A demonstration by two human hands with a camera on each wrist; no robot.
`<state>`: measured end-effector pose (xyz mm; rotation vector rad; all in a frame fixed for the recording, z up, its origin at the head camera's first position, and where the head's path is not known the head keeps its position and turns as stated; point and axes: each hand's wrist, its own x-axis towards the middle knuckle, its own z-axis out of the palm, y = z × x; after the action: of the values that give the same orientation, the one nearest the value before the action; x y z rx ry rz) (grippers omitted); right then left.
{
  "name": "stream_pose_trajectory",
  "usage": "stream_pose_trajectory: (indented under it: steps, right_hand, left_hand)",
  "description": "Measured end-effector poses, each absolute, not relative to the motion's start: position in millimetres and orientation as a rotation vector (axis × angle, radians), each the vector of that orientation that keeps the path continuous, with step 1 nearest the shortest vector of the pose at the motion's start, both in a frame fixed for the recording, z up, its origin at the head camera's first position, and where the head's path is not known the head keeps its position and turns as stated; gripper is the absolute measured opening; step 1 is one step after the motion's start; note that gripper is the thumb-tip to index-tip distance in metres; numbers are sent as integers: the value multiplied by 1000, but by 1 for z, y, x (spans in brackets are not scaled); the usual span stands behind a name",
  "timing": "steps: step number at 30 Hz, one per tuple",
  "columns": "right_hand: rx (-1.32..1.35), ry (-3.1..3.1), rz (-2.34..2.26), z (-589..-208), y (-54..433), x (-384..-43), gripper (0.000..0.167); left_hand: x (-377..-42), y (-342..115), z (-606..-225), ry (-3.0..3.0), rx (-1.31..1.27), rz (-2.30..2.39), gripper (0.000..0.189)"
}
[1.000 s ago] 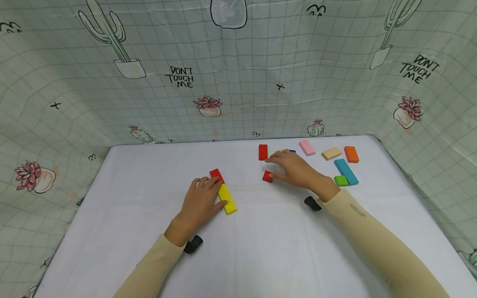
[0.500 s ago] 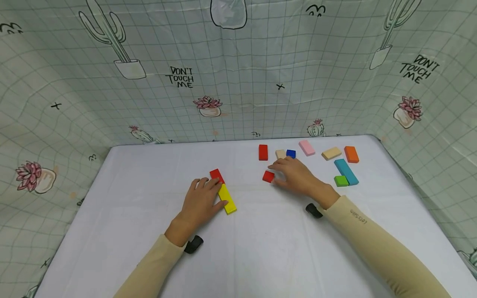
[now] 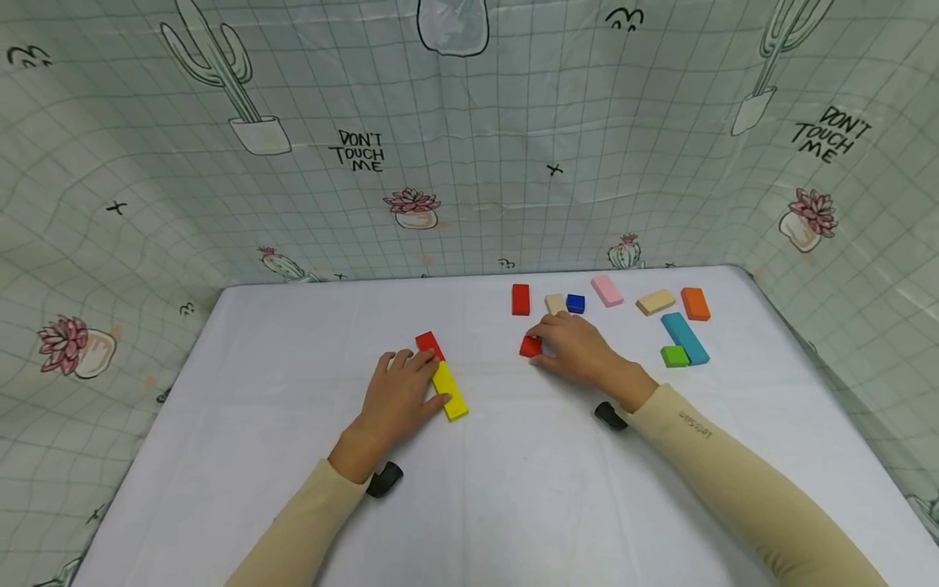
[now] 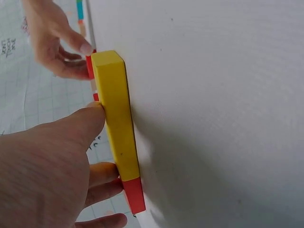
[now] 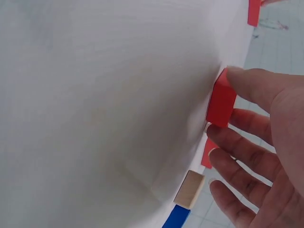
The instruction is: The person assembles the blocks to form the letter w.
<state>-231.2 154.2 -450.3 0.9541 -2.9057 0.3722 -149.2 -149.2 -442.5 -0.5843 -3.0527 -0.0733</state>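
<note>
With thumb and fingers along one side, my left hand [image 3: 396,395] touches a yellow block [image 3: 450,391] and the small red block [image 4: 134,194] set end to end with it. In the left wrist view both blocks form one straight bar. My right hand [image 3: 579,350] pinches a small red cube-like block [image 5: 221,99] on the table, thumb on one side and fingertips on the other. The other fingers hang spread beside it. Just beyond that hand lie a pale wooden block [image 3: 554,303] and a blue block [image 3: 575,303].
Behind the right hand lies a red rectangular block [image 3: 521,300]. To its right are a pink block [image 3: 607,291], a tan block [image 3: 655,302], an orange block [image 3: 695,304], a long light-blue block [image 3: 685,338] and a green block [image 3: 674,356]. A patterned cloth [image 3: 469,147] hangs behind the white table [image 3: 513,489].
My right hand has drawn slightly back and its fingers have closed around the small red block, uncovering the pale and blue blocks. The left hand stays on the yellow and red blocks.
</note>
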Motion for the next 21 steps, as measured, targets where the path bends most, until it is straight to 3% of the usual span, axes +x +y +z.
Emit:
stream_pose_trajectory:
  steps: [21]
  right_hand:
    - [1001, -2885, 416, -448, 145, -211, 33]
  left_hand:
    - [-148, -148, -444, -3027, -568, -54, 60]
